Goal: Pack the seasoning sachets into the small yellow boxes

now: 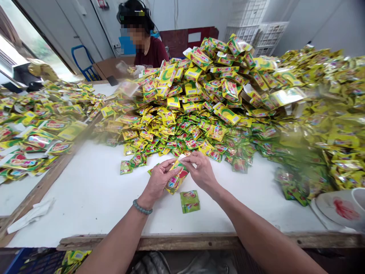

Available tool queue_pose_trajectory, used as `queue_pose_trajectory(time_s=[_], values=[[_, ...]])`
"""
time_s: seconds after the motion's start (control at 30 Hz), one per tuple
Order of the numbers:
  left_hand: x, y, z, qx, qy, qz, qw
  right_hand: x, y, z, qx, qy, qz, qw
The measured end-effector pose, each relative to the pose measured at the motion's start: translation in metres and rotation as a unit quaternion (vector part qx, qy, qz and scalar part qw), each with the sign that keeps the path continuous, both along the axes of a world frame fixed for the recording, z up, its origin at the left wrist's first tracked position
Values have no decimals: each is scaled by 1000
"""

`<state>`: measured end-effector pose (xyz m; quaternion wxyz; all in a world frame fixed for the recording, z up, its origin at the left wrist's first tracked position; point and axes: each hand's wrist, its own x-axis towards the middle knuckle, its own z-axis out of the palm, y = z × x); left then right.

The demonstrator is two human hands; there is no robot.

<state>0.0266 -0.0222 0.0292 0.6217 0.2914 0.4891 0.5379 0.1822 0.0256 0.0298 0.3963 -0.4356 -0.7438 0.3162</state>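
My left hand grips a yellow-and-green printed carton over the white tabletop; my right hand pinches its white end flap. Nearer me lies one green sachet; at far right is a red-patterned white cup.

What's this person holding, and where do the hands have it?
A small printed carton. The left hand grips its left side, thumb on the front; the right hand is at the white end flap, pinching or just touching, unclear.
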Motion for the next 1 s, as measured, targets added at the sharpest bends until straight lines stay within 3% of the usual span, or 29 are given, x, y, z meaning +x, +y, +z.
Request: queue_pose_trajectory(time_s=[0.13, 0.2, 0.3, 0.37, 0.47, 0.67, 0.83, 1.0], values=[[2, 0, 2, 5, -7, 14, 1000, 0, -6, 5, -82, 25, 76, 993], [3, 1, 3, 15, 1, 43, 999, 0, -5, 5, -89, 74, 53, 992], [5, 2, 6, 45, 12, 106, 993, -2, -1, 1, -65, 149, -33, 986], [6, 3, 7, 66, 20, 124, 990, -6, 0, -3, -113, 187, -3, 976], [3, 1, 4, 87, 45, 90, 991, -10, -2, -8, -213, 226, 88, 946], [-2, -2, -5, 74, 97, -23, 992, -2, 1, -8, -226, 188, 98, 951], [2, -2, -2, 41, 51, 30, 997, 0, 0, 4, -162, 134, 88, 974], [4, -2, 3, 42, 60, 57, 996, -6, -5, 5, -218, 172, 87, 957]])
